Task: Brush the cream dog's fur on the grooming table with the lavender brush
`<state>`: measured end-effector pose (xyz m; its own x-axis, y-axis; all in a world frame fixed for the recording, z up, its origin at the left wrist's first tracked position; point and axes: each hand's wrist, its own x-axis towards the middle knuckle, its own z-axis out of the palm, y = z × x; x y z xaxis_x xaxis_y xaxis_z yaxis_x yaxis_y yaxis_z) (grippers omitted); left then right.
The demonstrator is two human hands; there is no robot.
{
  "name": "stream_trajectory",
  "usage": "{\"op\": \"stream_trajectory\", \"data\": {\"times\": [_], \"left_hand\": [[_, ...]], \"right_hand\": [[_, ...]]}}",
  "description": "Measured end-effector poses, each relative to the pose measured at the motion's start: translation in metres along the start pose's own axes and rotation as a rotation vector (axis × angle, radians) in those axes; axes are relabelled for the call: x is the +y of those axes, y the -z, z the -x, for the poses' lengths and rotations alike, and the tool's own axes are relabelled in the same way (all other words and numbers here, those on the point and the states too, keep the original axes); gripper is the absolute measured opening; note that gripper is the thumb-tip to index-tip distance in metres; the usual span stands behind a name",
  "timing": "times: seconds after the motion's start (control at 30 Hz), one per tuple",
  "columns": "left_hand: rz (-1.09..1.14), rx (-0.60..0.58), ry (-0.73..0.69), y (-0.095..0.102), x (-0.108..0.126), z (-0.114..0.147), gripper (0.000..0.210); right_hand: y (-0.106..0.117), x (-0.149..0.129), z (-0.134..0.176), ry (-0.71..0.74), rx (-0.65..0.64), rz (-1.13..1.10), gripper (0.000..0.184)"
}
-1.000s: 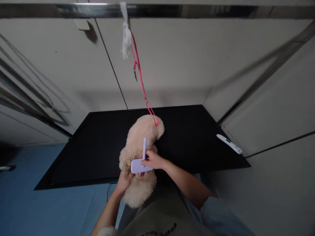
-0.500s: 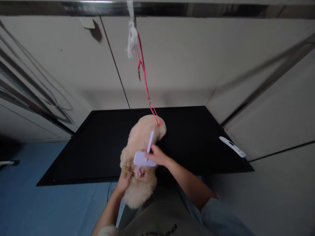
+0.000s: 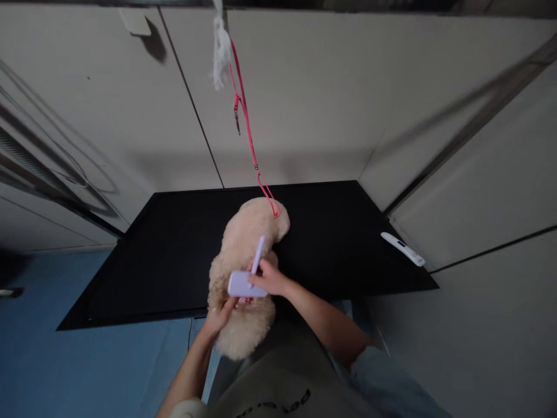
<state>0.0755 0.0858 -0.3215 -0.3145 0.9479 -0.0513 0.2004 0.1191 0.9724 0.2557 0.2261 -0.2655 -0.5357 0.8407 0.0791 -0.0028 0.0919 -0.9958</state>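
"Dog (image 3: 250, 226) where, exactly?"

"At the middle of the black tabletop's (image 3: 339, 244) near edge, with the fluffy near end out past that edge, close to the grey top (image 3: 278, 386). Perhaps drawn in so for easy reach."

"And the left hand (image 3: 220, 312)?"

"Against the dog's curly fur, beside a small pinkish patch (image 3: 245, 300). Thumb toward the brush (image 3: 237, 283), most fingers hidden: cannot tell whether closed on fur. Likely there to steady the coat."

"Right hand (image 3: 270, 277)?"

"Closed round the brush, where handle meets head. Handle tilted toward the far edge, flat head over the fur, back upward. Probably held short for finer control."

"Further off?"

"White tool (image 3: 402, 248) along the right edge, toward the near right corner, well apart from both hands; perhaps laid there to be out of the way. Then a pink leash (image 3: 246, 125), looped at the dog's far end; cannot tell whether passed round the body. Hung up by white cord (image 3: 221, 51) below a bar (image 3: 348, 6), probably for holding over the tabletop."
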Motion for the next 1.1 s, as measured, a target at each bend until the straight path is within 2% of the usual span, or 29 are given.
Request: {"op": "stream_trajectory", "data": {"times": [0.03,0.07,0.13,0.17,0.2,0.3,0.33,0.43,0.47,0.57,0.6,0.7,0.73,0.83,0.87,0.97,1.0,1.07,1.1], "left_hand": [[0.011,0.013,-0.006,0.001,-0.001,0.001,0.066],[0.015,0.032,-0.007,0.001,-0.002,0.002,0.067],[0.01,0.065,0.023,0.001,-0.003,0.003,0.068],[0.004,0.072,0.044,0.0,-0.003,0.004,0.069],[-0.001,0.067,0.058,0.0,-0.004,0.004,0.07],[-0.014,0.058,0.047,0.001,-0.006,0.005,0.071],[-0.015,0.079,0.037,0.001,-0.007,0.005,0.071],[0.006,0.121,0.071,0.001,-0.009,0.007,0.071],[0.013,0.117,0.099,0.001,-0.01,0.008,0.071],[0.016,0.116,0.137,0.001,-0.011,0.01,0.072],[0.01,0.135,0.121,0.001,-0.011,0.01,0.072],[-0.008,0.155,0.057,0.0,-0.008,0.01,0.071],[-0.009,0.143,0.048,0.0,-0.007,0.01,0.07],[0.001,0.113,0.044,-0.001,-0.006,0.011,0.069],[-0.001,0.113,0.042,-0.001,-0.007,0.011,0.069],[-0.036,0.139,0.028,-0.001,-0.013,0.012,0.068],[-0.049,0.144,0.023,0.0,-0.015,0.012,0.067],[-0.076,0.142,0.013,0.001,-0.019,0.012,0.064],[-0.09,0.132,0.007,0.001,-0.02,0.013,0.061]], "right_hand": [[0.002,0.001,0.002,-0.012,-0.038,-0.005,0.024],[0.004,0.002,0.003,-0.022,0.001,-0.013,0.023],[0.009,0.003,0.005,-0.007,0.217,-0.019,0.021],[0.011,0.004,0.006,0.013,0.285,-0.015,0.022],[0.012,0.004,0.008,0.03,0.27,-0.007,0.025],[0.014,0.009,0.015,0.008,0.024,-0.008,0.026],[0.014,0.011,0.017,-0.011,0.04,-0.023,0.024],[0.015,0.018,0.023,-0.003,0.301,-0.069,0.023],[0.016,0.021,0.025,0.009,0.298,-0.075,0.025],[0.019,0.027,0.031,-0.023,0.085,-0.086,0.028],[0.02,0.028,0.033,-0.053,0.106,-0.095,0.028],[0.022,0.03,0.038,-0.079,0.349,-0.147,0.028],[0.022,0.03,0.041,-0.072,0.341,-0.161,0.03],[0.019,0.032,0.05,-0.121,0.129,-0.178,0.032],[0.019,0.032,0.053,-0.16,0.154,-0.178,0.032],[0.018,0.036,0.063,-0.211,0.377,-0.194,0.031],[0.018,0.038,0.066,-0.207,0.369,-0.205,0.032],[0.018,0.042,0.074,-0.218,0.246,-0.22,0.032],[0.019,0.043,0.078,-0.245,0.229,-0.216,0.031]]}}
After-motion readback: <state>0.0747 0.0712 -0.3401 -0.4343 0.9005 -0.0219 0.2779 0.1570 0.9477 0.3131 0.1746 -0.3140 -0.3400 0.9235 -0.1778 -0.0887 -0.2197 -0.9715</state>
